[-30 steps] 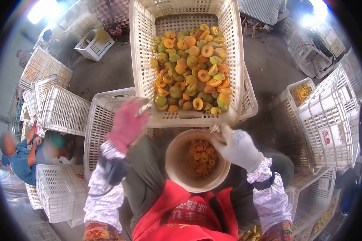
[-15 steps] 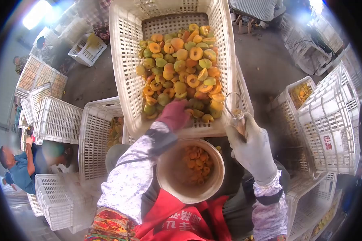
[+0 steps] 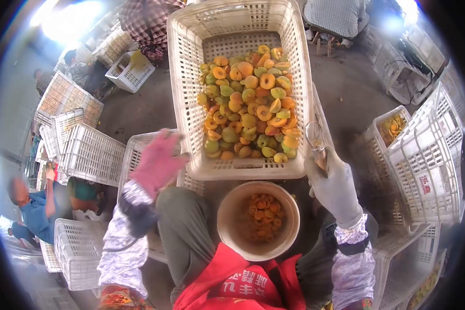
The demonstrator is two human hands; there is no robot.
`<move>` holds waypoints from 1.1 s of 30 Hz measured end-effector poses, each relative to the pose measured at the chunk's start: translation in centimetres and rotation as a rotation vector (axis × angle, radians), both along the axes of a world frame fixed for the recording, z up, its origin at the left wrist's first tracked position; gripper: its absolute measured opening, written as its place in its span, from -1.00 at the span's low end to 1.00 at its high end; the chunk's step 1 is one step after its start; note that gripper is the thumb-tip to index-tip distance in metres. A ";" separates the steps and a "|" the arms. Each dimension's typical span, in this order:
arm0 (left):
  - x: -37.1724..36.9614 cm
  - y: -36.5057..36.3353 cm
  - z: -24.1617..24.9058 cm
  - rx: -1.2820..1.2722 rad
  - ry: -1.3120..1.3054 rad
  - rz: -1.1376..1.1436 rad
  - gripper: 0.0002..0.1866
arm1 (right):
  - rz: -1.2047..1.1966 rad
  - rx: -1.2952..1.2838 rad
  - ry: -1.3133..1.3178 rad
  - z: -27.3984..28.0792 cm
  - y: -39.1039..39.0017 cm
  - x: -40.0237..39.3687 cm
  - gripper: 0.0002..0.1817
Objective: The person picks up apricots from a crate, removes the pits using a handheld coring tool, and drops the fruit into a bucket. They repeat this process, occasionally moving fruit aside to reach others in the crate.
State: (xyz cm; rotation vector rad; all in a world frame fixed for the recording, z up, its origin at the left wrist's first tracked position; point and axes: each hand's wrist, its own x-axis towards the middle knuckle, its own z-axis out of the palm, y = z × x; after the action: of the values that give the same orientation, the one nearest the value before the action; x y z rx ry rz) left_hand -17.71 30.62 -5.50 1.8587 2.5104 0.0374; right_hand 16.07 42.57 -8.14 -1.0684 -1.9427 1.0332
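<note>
My left hand (image 3: 159,161), in a pink glove, hovers over the crate at the left (image 3: 134,147), blurred by motion. Its fingers look spread, and no fruit shows in them. In a pale grey glove, my right hand (image 3: 336,186) grips a metal tool with a ring-shaped loop (image 3: 315,137), beside the right edge of the big white crate (image 3: 243,173). Orange and green halved apricots (image 3: 248,103), several with hollow centres, fill the middle of that crate. Between my knees stands a round bucket (image 3: 225,227) with orange fruit pieces (image 3: 266,212) at its bottom.
Stacked white crates (image 3: 90,155) stand at the left, beside a person in a blue shirt (image 3: 39,206). More crates (image 3: 423,165) lean at the right, near one holding fruit (image 3: 392,126). Other people (image 3: 336,18) sit at the back.
My left hand has come out of the fruit in the big crate and moved left over the side crate. My right hand still holds the loop tool. The view has shifted slightly.
</note>
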 end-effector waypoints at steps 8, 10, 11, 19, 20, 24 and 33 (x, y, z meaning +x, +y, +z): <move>4.0 13.7 -11.7 -0.319 0.033 -0.048 -0.50 | 0.007 0.016 -0.102 -0.3 -0.2 -0.5 -0.81; 4.0 14.3 -13.1 -0.305 0.157 -0.099 -0.55 | 0.010 0.011 -0.098 -0.4 0.0 -0.5 -0.80; 3.5 14.4 -13.9 -0.301 0.174 -0.096 -0.53 | 0.028 0.034 -0.121 -0.2 0.0 -0.4 -0.80; -1.5 11.4 -12.0 0.061 -1.262 -0.092 -0.41 | 0.070 0.267 -0.113 -1.8 -0.7 -1.0 -0.73; -1.2 10.1 -11.1 0.066 -1.863 -0.169 -0.35 | 0.067 0.277 -0.102 -2.4 -0.8 -1.2 -0.73; 6.8 4.6 -3.7 0.159 -1.949 0.084 -0.38 | 0.108 0.407 -0.173 -4.2 -1.7 -2.2 -0.69; 11.1 3.1 -7.4 0.311 -2.722 0.239 -0.50 | 0.171 0.474 -0.319 -5.4 -3.1 -4.1 -0.70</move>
State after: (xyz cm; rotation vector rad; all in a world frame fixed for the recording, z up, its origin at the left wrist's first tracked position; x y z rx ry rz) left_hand -6.62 33.73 -12.86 0.0811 0.4364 1.4837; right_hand 11.95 39.49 -13.55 -0.8417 -2.4096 0.4564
